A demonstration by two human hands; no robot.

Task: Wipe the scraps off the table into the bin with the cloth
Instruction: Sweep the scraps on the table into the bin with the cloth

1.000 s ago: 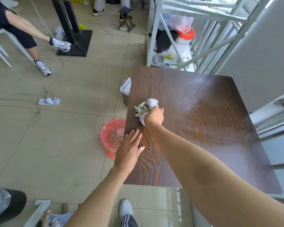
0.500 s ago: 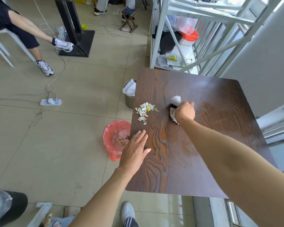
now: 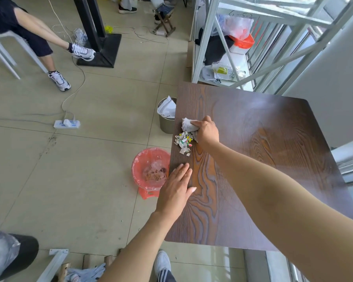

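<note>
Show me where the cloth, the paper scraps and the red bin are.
cloth [image 3: 188,124]: head view, bunched end beyond the fingers.
paper scraps [image 3: 183,142]: head view, middle of the pile.
red bin [image 3: 140,162]: head view, left rim.

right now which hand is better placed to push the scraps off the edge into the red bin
Right. The right hand already holds the cloth against the scraps, just inside the table edge. The left hand lies flat and empty, nearer the bin.

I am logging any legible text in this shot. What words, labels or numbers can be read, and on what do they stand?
"ok": seemingly handwritten on the grey cloth item on the white shelf.
Green-labelled packet beside it: print too blurred to read.
Paper in the metal bin: small print, unreadable.
Scraps on the table: no readable text.
</note>
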